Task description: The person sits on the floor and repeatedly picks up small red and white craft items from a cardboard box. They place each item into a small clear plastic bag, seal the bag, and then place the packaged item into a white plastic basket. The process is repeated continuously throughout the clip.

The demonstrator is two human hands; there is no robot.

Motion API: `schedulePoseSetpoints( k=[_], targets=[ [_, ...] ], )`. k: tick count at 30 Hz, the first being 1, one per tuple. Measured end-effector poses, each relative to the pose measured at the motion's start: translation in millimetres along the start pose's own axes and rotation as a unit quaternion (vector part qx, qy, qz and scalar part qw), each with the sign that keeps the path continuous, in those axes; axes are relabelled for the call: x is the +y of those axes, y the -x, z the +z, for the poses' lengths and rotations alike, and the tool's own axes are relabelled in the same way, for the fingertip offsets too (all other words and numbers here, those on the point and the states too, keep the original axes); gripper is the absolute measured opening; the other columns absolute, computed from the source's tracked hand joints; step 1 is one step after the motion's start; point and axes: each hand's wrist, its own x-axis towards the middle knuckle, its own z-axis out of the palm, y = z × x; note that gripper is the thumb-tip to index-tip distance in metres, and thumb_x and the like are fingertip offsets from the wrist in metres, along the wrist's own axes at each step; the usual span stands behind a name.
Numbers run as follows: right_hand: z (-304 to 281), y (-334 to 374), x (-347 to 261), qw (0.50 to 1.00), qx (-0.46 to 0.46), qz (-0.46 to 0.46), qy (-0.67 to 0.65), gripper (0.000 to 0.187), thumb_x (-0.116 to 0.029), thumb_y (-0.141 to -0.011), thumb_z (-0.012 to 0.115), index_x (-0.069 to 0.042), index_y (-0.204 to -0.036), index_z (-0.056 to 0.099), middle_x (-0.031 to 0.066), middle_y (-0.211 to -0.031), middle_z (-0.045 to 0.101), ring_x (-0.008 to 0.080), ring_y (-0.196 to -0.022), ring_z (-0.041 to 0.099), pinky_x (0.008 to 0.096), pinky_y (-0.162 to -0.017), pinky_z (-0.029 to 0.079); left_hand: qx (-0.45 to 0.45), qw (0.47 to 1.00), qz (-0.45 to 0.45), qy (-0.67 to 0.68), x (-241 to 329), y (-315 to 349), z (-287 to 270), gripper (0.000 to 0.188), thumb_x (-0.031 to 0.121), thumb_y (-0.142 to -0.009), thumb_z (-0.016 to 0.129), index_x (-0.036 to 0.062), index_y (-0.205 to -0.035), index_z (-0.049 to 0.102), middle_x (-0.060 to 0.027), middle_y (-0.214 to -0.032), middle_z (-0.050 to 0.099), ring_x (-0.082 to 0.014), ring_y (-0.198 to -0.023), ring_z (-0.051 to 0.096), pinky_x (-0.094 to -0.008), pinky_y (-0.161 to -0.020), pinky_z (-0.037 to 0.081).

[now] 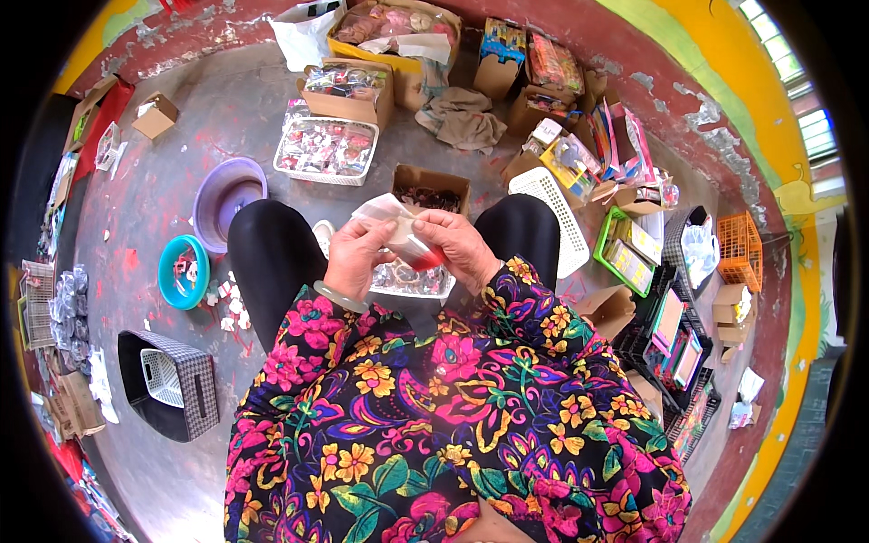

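Note:
Between both hands, over my lap, is a small clear plastic bag (406,242) with a pale upper part and red at its lower right. My left hand (358,256), a pale bangle (339,297) at its wrist, pinches the bag's left side. My right hand (457,249) grips the upper right side with bent fingers. What lies inside the bag is too blurred to name. Just below the hands, a white basket (412,291) of small packaged items shows between my knees, partly hidden. Beyond them stands a cardboard box (433,177) with dark reddish contents.
On the left are a purple basin (226,195), a teal basin (184,271) and a checked fabric bin (169,385). Ahead sits a white basket (326,172) of small packets. To the right are a white perforated basket (563,226), a green basket (626,281) and black crates (665,348).

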Motion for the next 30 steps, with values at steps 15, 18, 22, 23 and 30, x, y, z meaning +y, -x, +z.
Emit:
schedulePoseSetpoints(
  k=[15, 18, 22, 23, 30],
  targets=[
    [0.4, -1.8, -4.5, 0.889, 0.063, -0.168, 0.422, 0.022, -0.025, -0.086, 0.059, -0.003, -0.090, 0.057, -0.0017, -0.079, 0.056, 0.0055, -0.070, 0.051, 0.0192, -0.062, 0.042, -0.056, 0.993, 0.008, 0.099, -9.7, -2.5, -0.7, 0.025, 0.013, -0.090, 0.048, 0.0067, -0.115, 0.047, -0.0046, -0.102, 0.057, -0.0143, -0.088, 0.059, -0.0254, -0.071, 0.054],
    [8.0, -3.9, -2.4, 0.908, 0.100, -0.206, 0.349, 0.025, -0.026, -0.081, 0.065, -0.003, -0.089, 0.058, -0.0012, -0.080, 0.056, 0.0064, -0.070, 0.051, 0.0208, -0.062, 0.042, -0.040, 0.998, 0.016, 0.046, -12.1, -5.4, -4.2, 0.025, 0.012, -0.090, 0.048, 0.0053, -0.114, 0.048, -0.0051, -0.101, 0.057, -0.0148, -0.087, 0.060, -0.0264, -0.071, 0.054],
    [6.6, -2.4, -3.1, 0.912, 0.089, -0.173, 0.361, 0.025, -0.023, -0.077, 0.069, -0.003, -0.087, 0.059, -0.0011, -0.081, 0.056, 0.0059, -0.070, 0.050, 0.0206, -0.061, 0.042, -0.081, 0.997, -0.007, -0.013, -17.0, -1.7, 0.9, 0.023, 0.012, -0.091, 0.048, 0.0026, -0.111, 0.051, -0.0069, -0.101, 0.059, -0.0162, -0.088, 0.061, -0.0280, -0.075, 0.053],
    [7.7, -0.6, -4.2, 0.894, 0.091, -0.180, 0.399, 0.023, -0.022, -0.077, 0.069, -0.003, -0.086, 0.059, -0.0013, -0.080, 0.056, 0.0059, -0.069, 0.050, 0.0205, -0.061, 0.042, -0.101, 0.995, -0.009, -0.022, -18.2, -1.3, 2.4, 0.023, 0.012, -0.091, 0.047, 0.0018, -0.111, 0.051, -0.0076, -0.101, 0.060, -0.0168, -0.089, 0.061, -0.0289, -0.076, 0.052],
    [9.3, 4.3, -9.6, 0.989, 0.052, -0.077, 0.114, 0.018, -0.018, -0.077, 0.069, -0.001, -0.081, 0.061, -0.0002, -0.072, 0.058, 0.0063, -0.065, 0.051, 0.0214, -0.059, 0.042, -0.118, 0.993, -0.020, -0.006, -16.8, 0.5, 1.0, 0.024, 0.009, -0.088, 0.052, 0.0002, -0.110, 0.054, -0.0087, -0.101, 0.061, -0.0181, -0.089, 0.062, -0.0301, -0.077, 0.052]
  ],
)
